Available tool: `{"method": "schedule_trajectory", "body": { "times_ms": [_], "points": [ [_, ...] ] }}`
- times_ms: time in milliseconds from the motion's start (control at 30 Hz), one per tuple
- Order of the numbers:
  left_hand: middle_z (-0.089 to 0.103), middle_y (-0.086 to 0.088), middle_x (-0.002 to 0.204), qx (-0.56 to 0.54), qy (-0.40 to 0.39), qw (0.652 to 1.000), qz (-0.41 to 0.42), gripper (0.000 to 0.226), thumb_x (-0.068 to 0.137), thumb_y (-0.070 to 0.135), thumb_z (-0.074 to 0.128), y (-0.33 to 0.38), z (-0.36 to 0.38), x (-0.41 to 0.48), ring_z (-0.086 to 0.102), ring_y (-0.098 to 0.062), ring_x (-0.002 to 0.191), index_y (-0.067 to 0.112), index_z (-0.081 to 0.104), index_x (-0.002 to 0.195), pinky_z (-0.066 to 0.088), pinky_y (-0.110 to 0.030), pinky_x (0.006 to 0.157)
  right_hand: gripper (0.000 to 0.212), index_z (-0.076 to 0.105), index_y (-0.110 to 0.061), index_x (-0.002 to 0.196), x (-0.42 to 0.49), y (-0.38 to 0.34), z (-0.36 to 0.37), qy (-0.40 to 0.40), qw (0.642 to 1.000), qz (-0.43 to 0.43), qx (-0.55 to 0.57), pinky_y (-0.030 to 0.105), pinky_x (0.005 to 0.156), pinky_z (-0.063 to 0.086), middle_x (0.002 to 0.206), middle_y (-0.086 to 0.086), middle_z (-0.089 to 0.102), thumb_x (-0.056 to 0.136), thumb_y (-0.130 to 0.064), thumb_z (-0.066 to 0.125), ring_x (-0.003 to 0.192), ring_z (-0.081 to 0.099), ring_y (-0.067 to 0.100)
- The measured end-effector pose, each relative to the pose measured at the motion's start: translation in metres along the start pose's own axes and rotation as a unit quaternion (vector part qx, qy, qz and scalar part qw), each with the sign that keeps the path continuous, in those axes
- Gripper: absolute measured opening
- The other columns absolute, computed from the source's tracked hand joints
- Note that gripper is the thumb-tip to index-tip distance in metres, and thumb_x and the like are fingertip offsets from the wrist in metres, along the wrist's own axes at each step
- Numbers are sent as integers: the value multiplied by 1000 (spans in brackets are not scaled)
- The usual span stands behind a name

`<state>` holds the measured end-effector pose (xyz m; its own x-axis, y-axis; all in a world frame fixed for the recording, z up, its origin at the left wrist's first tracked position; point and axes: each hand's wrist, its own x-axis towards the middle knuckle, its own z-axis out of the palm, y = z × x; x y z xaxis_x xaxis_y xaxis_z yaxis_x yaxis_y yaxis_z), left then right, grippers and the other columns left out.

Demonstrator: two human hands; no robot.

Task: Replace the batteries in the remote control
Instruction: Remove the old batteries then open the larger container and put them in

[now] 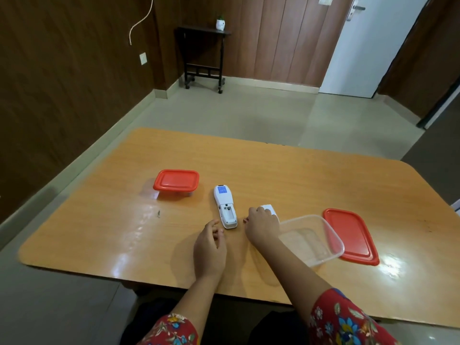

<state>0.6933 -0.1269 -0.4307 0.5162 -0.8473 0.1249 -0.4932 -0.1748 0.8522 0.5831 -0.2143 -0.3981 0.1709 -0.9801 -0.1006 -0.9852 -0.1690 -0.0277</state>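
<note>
A white remote control [224, 206] lies face down in the middle of the wooden table [311, 175], its battery compartment uncovered and looking empty. My left hand [211, 247] rests just below the remote's near end, fingers loosely curled, holding nothing that I can see. My right hand [262, 226] lies to the right of the remote, fingers down on a white battery cover [269, 208] that shows past the knuckles. Something small and dark peeks out at the hand's left edge [246, 220]; I cannot tell what it is.
A clear plastic box [312, 239] stands open by my right forearm, its red lid [351, 235] flat on the table beside it. A second box with a red lid [176, 181] on it stands left of the remote. A small dark speck [157, 213] marks the tabletop.
</note>
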Motion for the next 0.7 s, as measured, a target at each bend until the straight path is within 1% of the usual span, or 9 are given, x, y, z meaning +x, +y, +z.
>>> {"method": "schedule_trajectory", "body": {
  "times_ms": [100,200,300,367,400,500,567,633,700],
  "points": [
    [68,0,107,3,1,1000,8,29,93,21,52,-3,1,1,57,-6,88,18,58,122,53,-30,79,30,53,-11,116,8,1,-1,-65,992,25,101,33,81,44,119,9,59,95,-31,48,110,56,26],
    [68,0,107,1,4,1000,13,28,93,20,54,-4,2,3,57,-6,87,17,59,120,53,-30,78,15,60,-14,99,11,3,-4,-106,982,1,159,29,72,44,109,9,67,87,-24,59,101,61,24],
    [69,-2,108,0,4,1000,20,27,93,19,54,-7,2,4,61,-10,90,16,60,119,54,-34,79,12,67,-14,92,3,6,-12,-94,977,-11,188,27,68,46,97,7,70,82,-20,66,87,64,20],
    [69,-4,110,5,1,999,54,27,93,17,56,-10,2,4,64,-14,93,13,61,119,55,-34,78,4,65,-17,76,-9,15,-20,-53,966,-14,254,29,65,49,80,4,70,78,-19,68,73,62,17],
    [69,-4,110,10,-6,997,82,27,93,17,56,-9,2,3,64,-15,94,12,61,119,55,-34,78,8,63,-18,71,-16,24,-24,-22,953,-6,302,32,65,51,75,3,69,76,-18,69,68,62,17],
    [69,2,102,54,-51,975,207,29,90,26,53,-6,3,-4,63,-11,91,17,62,117,54,-28,76,6,68,-15,72,-37,65,-30,52,918,47,391,37,64,53,68,0,71,73,-19,72,65,67,18],
    [67,8,100,83,-102,955,267,36,87,36,50,-4,5,-10,61,-8,92,21,61,118,52,-26,79,8,66,-14,71,-48,94,-26,48,916,80,391,40,64,55,59,-2,68,73,-19,72,61,66,18],
    [64,11,107,100,-155,942,282,42,87,44,49,3,8,-17,57,-4,98,26,56,124,51,-29,85,8,64,-13,68,-54,111,-21,14,926,101,363,41,66,56,54,-4,65,71,-16,70,62,67,19],
    [58,13,120,77,-190,950,233,48,87,48,51,14,14,-24,51,-1,109,30,48,131,47,-28,93,10,62,-16,67,-57,115,-17,-11,933,105,343,38,67,55,56,-5,66,72,-17,70,67,69,19]
  ]
}}
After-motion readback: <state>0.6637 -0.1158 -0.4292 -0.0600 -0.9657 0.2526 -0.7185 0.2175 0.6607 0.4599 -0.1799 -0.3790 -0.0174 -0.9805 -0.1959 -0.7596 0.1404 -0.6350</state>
